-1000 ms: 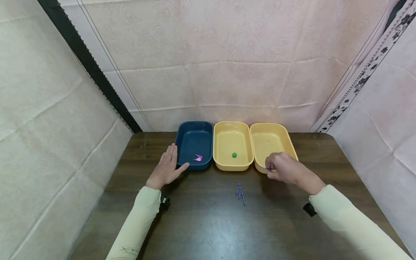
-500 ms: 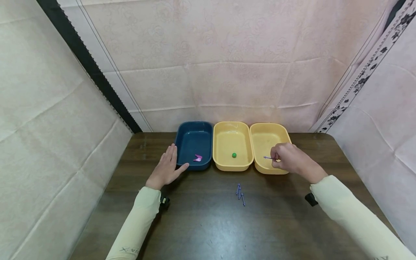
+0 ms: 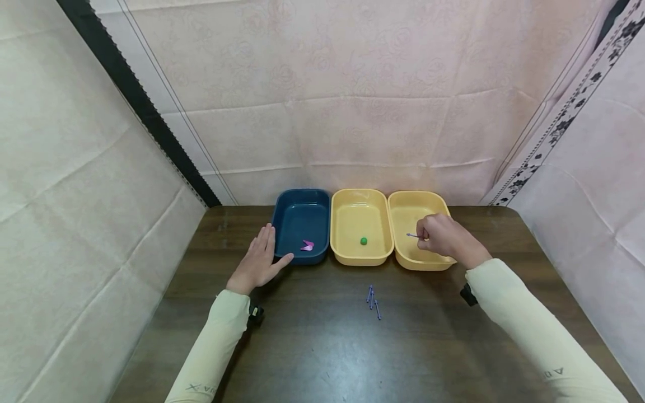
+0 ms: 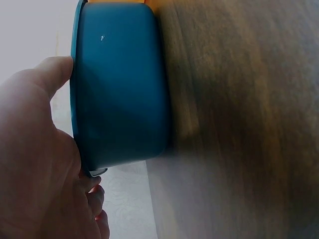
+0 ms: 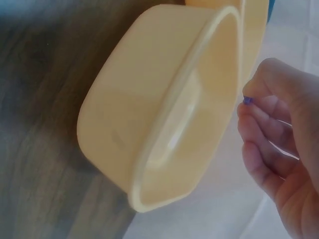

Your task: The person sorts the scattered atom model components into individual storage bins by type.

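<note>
My right hand [image 3: 445, 238] pinches a thin purple stick with a flared tip [image 3: 412, 235] between thumb and forefinger, above the right yellow tray [image 3: 425, 264]. In the right wrist view only the stick's purple end [image 5: 247, 100] shows at the fingertips; the rest is hidden. My left hand [image 3: 257, 260] rests with extended fingers along the left side of the blue tray [image 3: 302, 260], its thumb at the near corner. The left wrist view has the thumb touching the rim of the blue tray [image 4: 119, 89].
Several similar purple sticks [image 3: 373, 302] lie on the brown table [image 3: 322, 347] before the trays. A small green ball [image 3: 363, 240] sits in the middle yellow tray [image 3: 358, 261]. Inside the blue tray is a pink clip-like piece [image 3: 307, 245]. Pale cloth walls surround the table.
My right hand has risen from the right yellow tray's near edge and moved farther over it, carrying the purple stick. The left hand stays in place.
</note>
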